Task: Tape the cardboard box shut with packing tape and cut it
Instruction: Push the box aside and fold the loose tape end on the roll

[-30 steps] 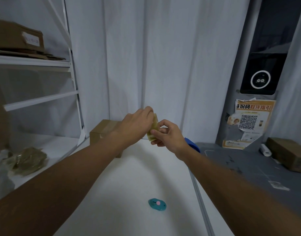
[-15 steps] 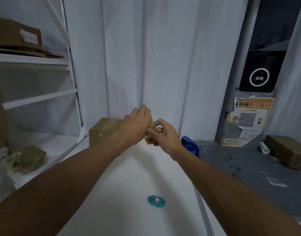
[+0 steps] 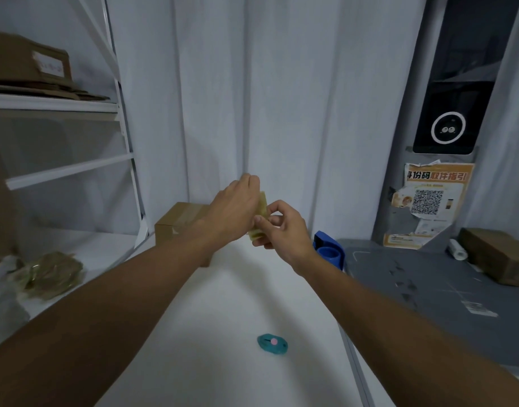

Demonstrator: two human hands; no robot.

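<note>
Left hand gripping yellowish tape roll, right hand apparently pinching its edge, cardboard box behind

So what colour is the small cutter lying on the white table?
Teal with a pink button, clearest in the head view.

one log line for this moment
left hand: holds tape roll | right hand: picks at tape | box: behind | cutter: on table, untouched

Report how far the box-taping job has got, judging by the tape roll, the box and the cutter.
Done: little that shows; the cardboard box has a pale strip across its top. In hand: the left hand holds the tape roll above the table while the right hand picks at its edge. Left: taping and cutting; the teal cutter lies untouched on the white table.
</note>
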